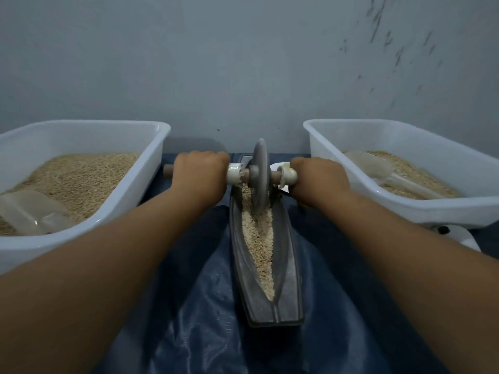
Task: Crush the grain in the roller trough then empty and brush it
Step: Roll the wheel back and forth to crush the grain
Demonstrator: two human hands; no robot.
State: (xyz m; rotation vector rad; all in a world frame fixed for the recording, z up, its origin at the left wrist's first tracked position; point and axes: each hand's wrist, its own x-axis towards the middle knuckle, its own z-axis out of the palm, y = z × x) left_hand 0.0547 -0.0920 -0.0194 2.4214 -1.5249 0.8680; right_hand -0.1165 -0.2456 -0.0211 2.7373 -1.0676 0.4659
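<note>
The roller trough [266, 268] is laid lengthwise on a blue cloth [194, 306], between two white tubs, its far end hidden behind the wheel. Crushed grain [260, 238] is seen lying along its groove, narrowing to a point near the close end. The stone wheel [259, 175] is stood upright in the far part of the groove, its lower rim sunk in the grain. The wooden axle [168, 170] is mostly covered: only a stub is left showing past the left hand, and short pieces beside the hub.

The axle is gripped by the left hand [201, 174] on one side of the wheel, fingers curled over it and out of sight. It is gripped likewise by the right hand [320, 178] on the other side. White wrapping [234, 176] is seen around the axle next to each hand.

The left tub [81, 184] is cut off by the frame edge; grain and a clear scoop [29, 211] are held in it. The right tub [405, 171] is also cut off, and a second clear scoop [378, 168], hard to make out, is rested on its grain. A grey wall [243, 63] is stood behind.
</note>
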